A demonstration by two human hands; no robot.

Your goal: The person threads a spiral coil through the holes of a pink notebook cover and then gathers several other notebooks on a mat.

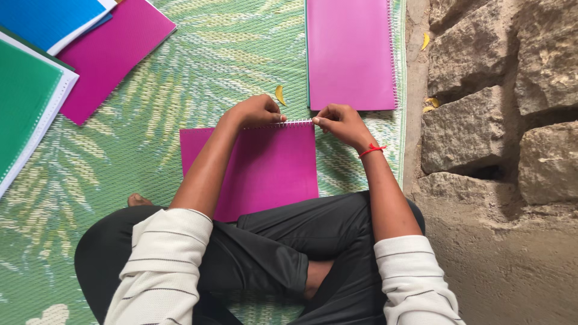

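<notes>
A magenta notebook [271, 168] lies on the green patterned mat [150, 126] in front of my crossed legs. Along its far edge runs a white spiral wire [295, 122]. My left hand [256, 110] rests on the left part of that edge, fingers curled on the wire. My right hand [340, 122] pinches the wire's right end at the notebook's corner. A red thread is tied round my right wrist.
A second magenta spiral notebook [349, 54] lies farther off on the mat. At the upper left sit green [24, 96], blue [48, 18] and magenta [108, 54] covers. A rough stone wall [500, 108] and bare ground border the mat on the right.
</notes>
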